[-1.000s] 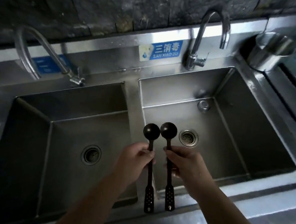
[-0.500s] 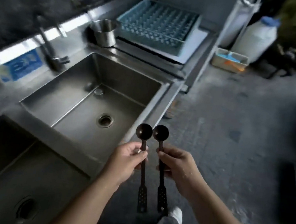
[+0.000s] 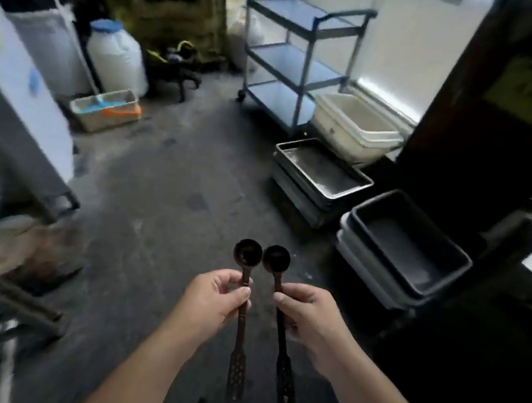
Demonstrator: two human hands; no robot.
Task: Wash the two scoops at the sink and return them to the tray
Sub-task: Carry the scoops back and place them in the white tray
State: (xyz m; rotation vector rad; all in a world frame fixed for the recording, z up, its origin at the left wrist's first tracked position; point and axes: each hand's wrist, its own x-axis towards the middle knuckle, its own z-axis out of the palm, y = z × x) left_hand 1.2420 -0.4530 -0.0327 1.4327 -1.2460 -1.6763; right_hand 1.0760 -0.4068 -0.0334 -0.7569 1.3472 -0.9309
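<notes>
Held upright over grey concrete floor (image 3: 162, 208): 2 dark long-handled plastic scoops (image 3: 242, 303), 1 pinched mid-handle in left hand (image 3: 210, 302), the other (image 3: 274, 304) in right hand (image 3: 309, 322). Bowls up, side by side, handles hanging down. Likely destination, stacked dark metal trays (image 3: 321, 171), ahead and rightward, nearer right hand.

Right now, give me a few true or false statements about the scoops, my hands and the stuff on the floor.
1. Each hand holds one scoop: left hand the left scoop, right hand the right scoop. True.
2. The scoop bowls point toward the person. False: the bowls point away, the handle ends toward the person.
3. The cart has three shelves. True.
4. The scoops lie in the dark tub. False: both are held in the air above the floor.
5. The sink is in view. False: no sink shows.
</notes>
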